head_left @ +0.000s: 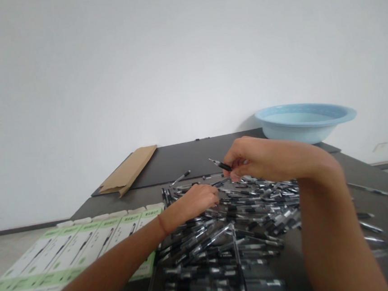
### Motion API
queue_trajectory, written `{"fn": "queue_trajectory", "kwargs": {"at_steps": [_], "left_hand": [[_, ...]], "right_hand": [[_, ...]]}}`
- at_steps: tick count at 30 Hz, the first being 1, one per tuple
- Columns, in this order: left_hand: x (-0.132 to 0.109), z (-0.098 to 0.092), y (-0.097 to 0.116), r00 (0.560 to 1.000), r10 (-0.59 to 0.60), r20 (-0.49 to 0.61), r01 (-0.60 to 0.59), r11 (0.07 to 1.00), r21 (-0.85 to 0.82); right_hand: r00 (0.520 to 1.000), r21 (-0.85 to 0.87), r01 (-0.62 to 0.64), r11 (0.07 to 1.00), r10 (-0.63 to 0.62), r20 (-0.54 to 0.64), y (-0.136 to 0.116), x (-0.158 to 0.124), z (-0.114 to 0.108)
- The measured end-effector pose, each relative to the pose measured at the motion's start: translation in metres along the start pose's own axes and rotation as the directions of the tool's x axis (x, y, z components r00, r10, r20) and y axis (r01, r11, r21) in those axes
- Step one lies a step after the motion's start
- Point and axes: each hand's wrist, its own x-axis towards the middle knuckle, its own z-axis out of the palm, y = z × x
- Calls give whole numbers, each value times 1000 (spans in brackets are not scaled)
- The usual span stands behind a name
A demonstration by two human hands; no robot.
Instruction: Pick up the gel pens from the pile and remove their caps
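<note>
My right hand (241,158) is raised above the pile, its fingers closed round a black pen (221,164) whose pointed tip faces left. Lower and to the left, my left hand (201,198) is at the near-left part of the pile. Its fingers curl down among the pens, and what they hold, if anything, is hidden. A wide heap of clear pens with black grips (250,204) spreads below both hands. Nearer the front, several pens (205,271) lie roughly side by side.
Green-and-white pen boxes (83,245) stand in a row at left. A brown paper envelope (131,169) lies at back left. The light-blue basin (305,122) stands at back right by the wall. Loose pens (371,190) lie on the dark table (181,158), right of the heap.
</note>
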Motion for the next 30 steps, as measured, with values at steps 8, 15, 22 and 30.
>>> {"fn": "queue_trajectory", "kwargs": {"at_steps": [8,15,22,30], "left_hand": [[-19,-70,22,831,-451,-324,240,818,-523],[-35,-111,63,672,-605,-427,-37,548,-836],[-40,-121,78,555,-451,-699,46,856,-515],[-41,-129,80,553,-320,-769,-67,903,-424]], "right_hand": [[999,1,-21,1000,21,-43,3,0,3],[995,26,-74,997,75,-69,-6,-3,6],[989,9,-85,996,85,-120,-15,-19,2],[994,187,-55,981,71,-85,-17,-14,3]]}}
